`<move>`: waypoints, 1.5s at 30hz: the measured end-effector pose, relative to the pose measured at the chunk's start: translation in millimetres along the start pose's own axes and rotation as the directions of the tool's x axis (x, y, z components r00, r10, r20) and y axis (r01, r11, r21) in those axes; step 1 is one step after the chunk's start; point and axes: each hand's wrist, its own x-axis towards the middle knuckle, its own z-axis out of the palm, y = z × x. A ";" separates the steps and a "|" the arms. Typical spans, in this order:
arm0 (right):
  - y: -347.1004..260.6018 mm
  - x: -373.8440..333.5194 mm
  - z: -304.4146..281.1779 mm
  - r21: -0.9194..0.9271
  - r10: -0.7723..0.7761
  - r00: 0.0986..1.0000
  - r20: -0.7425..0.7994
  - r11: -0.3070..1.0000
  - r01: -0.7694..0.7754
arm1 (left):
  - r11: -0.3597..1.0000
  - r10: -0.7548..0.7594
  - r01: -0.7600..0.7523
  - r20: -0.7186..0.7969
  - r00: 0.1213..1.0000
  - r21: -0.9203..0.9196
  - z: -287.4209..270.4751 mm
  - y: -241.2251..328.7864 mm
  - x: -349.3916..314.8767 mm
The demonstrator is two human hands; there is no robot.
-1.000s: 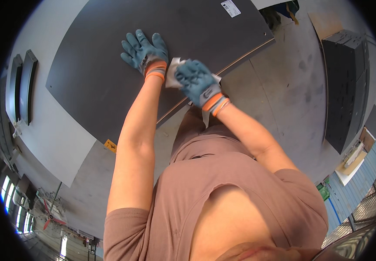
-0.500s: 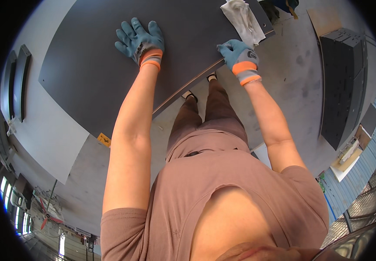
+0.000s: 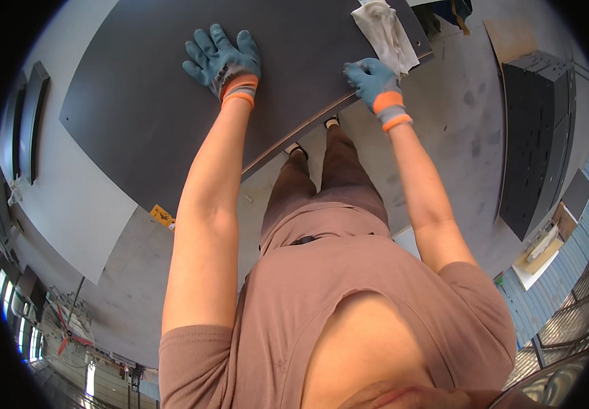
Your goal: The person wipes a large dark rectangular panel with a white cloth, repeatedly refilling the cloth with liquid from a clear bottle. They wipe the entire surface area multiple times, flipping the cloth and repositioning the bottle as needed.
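Observation:
A large dark grey panel (image 3: 151, 102) lies before me, its lighter near edge running above my feet. My left hand (image 3: 230, 65), in a blue-grey glove with an orange cuff, rests flat on it with the fingers spread. My right hand (image 3: 378, 83), gloved alike, is at the near edge of the panel toward the right. Its fingers are curled together and the tips are blurred; whatever they may hold is hidden. Just beyond that hand, a crumpled off-white cloth (image 3: 386, 35) lies on the panel near its right end.
A stack of dark panels (image 3: 536, 140) stands on the floor at the right. Dark long pieces (image 3: 33, 123) lie at the far left, above a pale sheet (image 3: 80, 221). A yellow card (image 3: 163, 216) shows by the panel's lower left corner. A fan with red blades (image 3: 67, 334) stands lower left.
My right hand has shifted slightly and turned a little at the wrist, its fingers still curled. My left hand stays flat on the panel. The whole view has moved slightly.

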 end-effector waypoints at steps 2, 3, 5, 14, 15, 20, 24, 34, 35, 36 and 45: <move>-6.8 -19.0 -4.7 0.459 -0.037 0.999 -0.032 0.887 0.048 | 1.000 -0.003 0.003 -0.011 1.000 0.011 2.9 -6.1 -2.3; -1.1 -19.2 -16.5 0.359 0.003 0.995 0.100 0.933 -0.039 | 1.000 0.002 -0.002 -0.018 1.000 0.014 3.9 -7.0 -2.5; 21.1 -14.9 -8.7 0.329 0.026 0.995 0.098 0.943 -0.057 | 1.000 0.014 -0.014 -0.024 1.000 0.002 5.8 -4.1 -1.9; 18.9 4.2 2.3 -0.227 0.128 0.990 -0.051 0.964 -0.137 | 1.000 0.010 -0.010 0.001 1.000 -0.027 -1.7 -0.6 -2.5; 11.2 3.2 2.6 -0.292 0.107 0.992 -0.060 0.949 -0.120 | 1.000 0.003 -0.003 0.004 1.000 -0.022 -1.9 -2.0 -2.4; -3.3 17.5 18.8 -0.405 0.050 0.993 -0.109 0.910 -0.090 | 1.000 0.019 -0.019 -0.013 1.000 -0.015 1.9 -0.9 -1.8; 20.7 33.8 20.5 -0.381 -0.071 0.997 -0.010 0.923 0.062 | 1.000 0.020 -0.020 -0.018 1.000 0.013 2.2 -1.1 -1.4; 49.2 38.9 9.6 -0.535 -0.283 0.948 0.142 0.784 0.315 | 1.000 0.026 -0.026 -0.057 0.998 0.002 7.4 -1.9 0.2; 53.9 42.0 8.5 -0.532 -0.283 0.946 0.155 0.783 0.322 | 1.000 0.029 -0.029 -0.067 0.997 -0.003 6.8 -1.8 2.0; 40.7 34.5 8.8 -0.474 -0.149 0.984 0.094 0.863 0.176 | 1.000 0.025 -0.025 -0.072 0.997 -0.003 6.8 -4.2 1.7; 13.4 19.1 14.9 -0.145 0.097 0.995 -0.006 0.985 -0.097 | 1.000 0.010 -0.010 -0.062 0.998 -0.003 6.5 -3.0 1.3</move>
